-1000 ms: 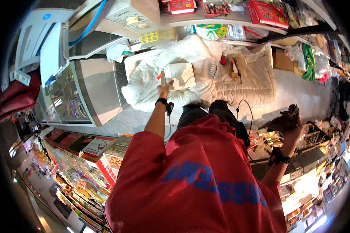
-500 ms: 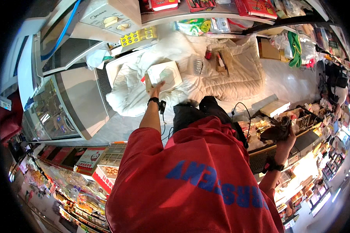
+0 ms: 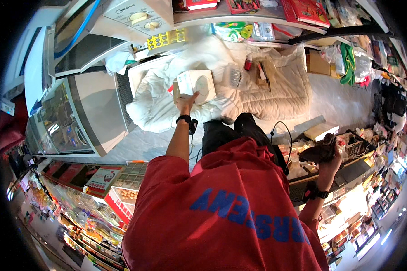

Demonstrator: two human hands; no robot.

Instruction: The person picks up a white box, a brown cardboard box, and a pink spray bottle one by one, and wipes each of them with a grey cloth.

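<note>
over quilt [image 3: 280, 101], white box [image 3: 201, 80] in left hand [image 3: 185, 103], aside, dark bundle [image 3: 317, 153] in right hand [image 3: 331, 166]

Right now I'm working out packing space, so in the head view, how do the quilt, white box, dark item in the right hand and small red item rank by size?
Largest to smallest:
Quilt
White box
Dark item, though nearness to the camera may skew this
Small red item

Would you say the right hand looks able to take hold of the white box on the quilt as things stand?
Probably not: the right hand is occupied with a dark item, well off to the right, and the left hand has the white box.
</note>
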